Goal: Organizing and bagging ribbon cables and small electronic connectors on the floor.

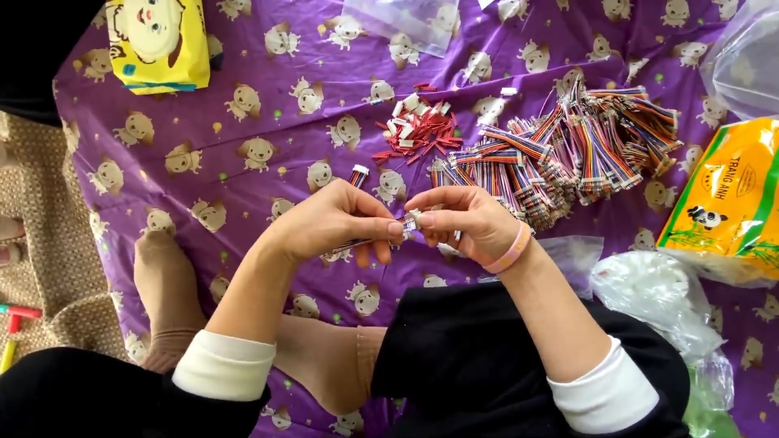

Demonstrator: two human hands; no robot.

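Note:
My left hand pinches a short multicoloured ribbon cable whose white connector end meets my right hand at the middle. The right hand's fingertips grip a small white connector on that cable end. A pink band circles my right wrist. Beyond the hands lies a large heap of multicoloured ribbon cables, and to its left a small pile of red and white connector pieces.
I sit on a purple cartoon-print sheet, legs in front of me. A yellow package lies far left, a yellow-green bag at right, clear plastic bags by my right knee, a woven mat at the left edge.

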